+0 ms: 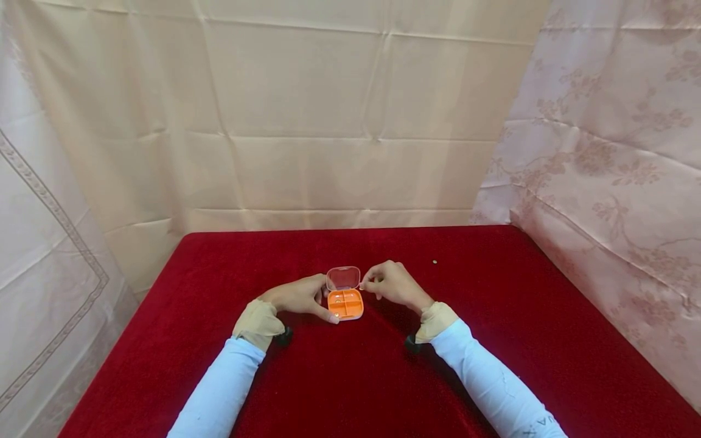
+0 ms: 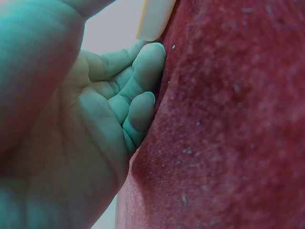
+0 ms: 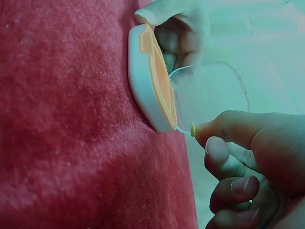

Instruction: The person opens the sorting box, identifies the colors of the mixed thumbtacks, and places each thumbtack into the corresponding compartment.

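Note:
An orange pill box (image 1: pixel 345 304) with a white underside stands on the red cloth, its clear lid (image 1: pixel 343 278) raised at the back. Its inside is split into several compartments; small pale bits lie in the left ones. My left hand (image 1: pixel 301 297) holds the box from the left, thumb at the front corner and fingers by the back and lid. In the left wrist view the box's edge (image 2: pixel 155 21) shows beyond the curled fingers. To the right of the lid, my right hand (image 1: pixel 393 284) pinches a small yellow tablet (image 3: pixel 193 130) at its fingertips, apart from the compartments.
Another small yellowish tablet (image 1: pixel 435 261) lies on the red tablecloth (image 1: pixel 350 383), behind and to the right of my right hand. Beige curtain cloth (image 1: pixel 339 121) hangs behind the table, with patterned cloths at both sides.

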The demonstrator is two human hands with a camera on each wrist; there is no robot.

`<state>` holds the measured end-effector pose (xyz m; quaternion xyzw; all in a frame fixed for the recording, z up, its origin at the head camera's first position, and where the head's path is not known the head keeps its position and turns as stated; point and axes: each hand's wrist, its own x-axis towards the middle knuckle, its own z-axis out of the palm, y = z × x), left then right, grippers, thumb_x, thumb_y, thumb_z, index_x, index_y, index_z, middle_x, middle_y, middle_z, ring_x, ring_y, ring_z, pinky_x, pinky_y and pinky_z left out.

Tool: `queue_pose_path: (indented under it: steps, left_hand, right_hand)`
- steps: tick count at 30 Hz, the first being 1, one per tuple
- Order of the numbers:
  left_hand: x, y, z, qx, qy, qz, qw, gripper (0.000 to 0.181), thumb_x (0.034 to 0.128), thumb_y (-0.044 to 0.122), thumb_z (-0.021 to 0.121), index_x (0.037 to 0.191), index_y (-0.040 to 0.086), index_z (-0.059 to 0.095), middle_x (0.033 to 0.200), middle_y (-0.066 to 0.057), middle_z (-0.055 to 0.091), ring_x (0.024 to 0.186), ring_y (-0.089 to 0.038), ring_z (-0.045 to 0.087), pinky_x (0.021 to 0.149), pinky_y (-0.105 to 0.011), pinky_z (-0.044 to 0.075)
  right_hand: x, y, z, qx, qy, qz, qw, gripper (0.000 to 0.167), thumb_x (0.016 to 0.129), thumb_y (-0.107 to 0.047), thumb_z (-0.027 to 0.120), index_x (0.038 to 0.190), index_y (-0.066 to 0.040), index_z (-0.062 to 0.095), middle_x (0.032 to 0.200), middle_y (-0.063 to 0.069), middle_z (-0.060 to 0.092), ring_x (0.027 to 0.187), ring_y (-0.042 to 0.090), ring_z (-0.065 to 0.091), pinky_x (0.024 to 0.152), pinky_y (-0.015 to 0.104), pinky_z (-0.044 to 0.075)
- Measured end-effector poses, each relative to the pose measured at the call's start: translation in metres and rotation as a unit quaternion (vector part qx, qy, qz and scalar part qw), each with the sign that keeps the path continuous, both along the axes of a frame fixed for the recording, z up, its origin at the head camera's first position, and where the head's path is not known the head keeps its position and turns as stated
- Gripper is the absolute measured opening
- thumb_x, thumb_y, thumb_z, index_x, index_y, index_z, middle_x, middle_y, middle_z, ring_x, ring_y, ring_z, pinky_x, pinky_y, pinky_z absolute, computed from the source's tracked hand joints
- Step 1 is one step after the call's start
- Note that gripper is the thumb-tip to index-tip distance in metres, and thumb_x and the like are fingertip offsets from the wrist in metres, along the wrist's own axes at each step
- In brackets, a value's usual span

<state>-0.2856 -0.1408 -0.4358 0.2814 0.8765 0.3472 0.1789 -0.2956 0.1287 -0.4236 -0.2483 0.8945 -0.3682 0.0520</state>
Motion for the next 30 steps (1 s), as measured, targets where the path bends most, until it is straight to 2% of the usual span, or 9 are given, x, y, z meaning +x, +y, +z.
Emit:
queue_pose_path:
  steps: [9, 16, 30]
  left_hand:
    - [0.001, 0.001, 0.001, -0.002, -0.008, 0.003, 1.0000, 0.059, 0.0777, 0.037, 0.092, 0.116, 0.010, 0.056, 0.095, -0.003, 0.058, 0.086, -0.018, 0.054, 0.074, -0.032, 0.047]
    - [-0.001, 0.000, -0.001, -0.001, -0.009, 0.000, 1.0000, 0.059, 0.0785, 0.036, 0.092, 0.117, 0.010, 0.055, 0.096, -0.003, 0.058, 0.087, -0.017, 0.054, 0.074, -0.033, 0.047]
    - [-0.001, -0.001, -0.001, -0.003, -0.007, -0.003, 1.0000, 0.059, 0.0791, 0.037, 0.091, 0.117, 0.010, 0.055, 0.097, -0.003, 0.058, 0.086, -0.017, 0.054, 0.074, -0.032, 0.047]
  right_hand:
    - [0.004, -0.004, 0.000, 0.006, 0.000, -0.004, 1.0000, 0.008, 0.096, -0.019, 0.075, 0.090, -0.017, 0.080, 0.063, -0.003, 0.063, 0.055, 0.011, 0.057, 0.053, 0.025, 0.041]
    - [0.005, -0.007, -0.001, 0.000, -0.001, -0.003, 1.0000, 0.008, 0.096, -0.019, 0.075, 0.089, -0.016, 0.079, 0.063, -0.004, 0.062, 0.056, 0.012, 0.058, 0.055, 0.026, 0.044]
    - [0.010, -0.014, -0.004, 0.003, 0.010, 0.019, 0.9998, 0.006, 0.095, -0.018, 0.076, 0.090, -0.016, 0.079, 0.060, -0.005, 0.060, 0.054, 0.012, 0.057, 0.053, 0.026, 0.043]
